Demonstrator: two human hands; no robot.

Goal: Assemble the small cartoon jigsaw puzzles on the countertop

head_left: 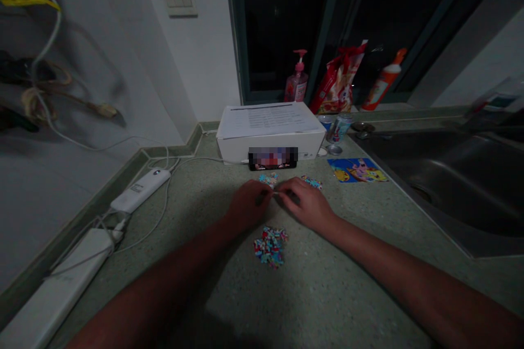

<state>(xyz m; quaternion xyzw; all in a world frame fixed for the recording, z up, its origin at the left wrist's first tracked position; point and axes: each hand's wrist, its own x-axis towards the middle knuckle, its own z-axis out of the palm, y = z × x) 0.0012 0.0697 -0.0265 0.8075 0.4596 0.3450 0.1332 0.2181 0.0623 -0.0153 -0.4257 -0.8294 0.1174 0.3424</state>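
My left hand [248, 207] and my right hand [306, 203] meet over the speckled green countertop [327, 283], fingers pinched together on a small pale jigsaw piece [277, 193] between them. A heap of colourful jigsaw pieces [270, 245] lies just in front of my hands. Two small joined clusters of pieces [269, 179] [311, 181] lie just beyond my fingers. A colourful cartoon picture card [357, 169] lies flat to the right.
A white box with a printed sheet [268, 131] and a phone [273, 158] propped against it stand behind. Power strips and cables [139, 190] run along the left wall. A steel sink [458, 174] is at right; bottles and a red bag [338, 84] line the window sill.
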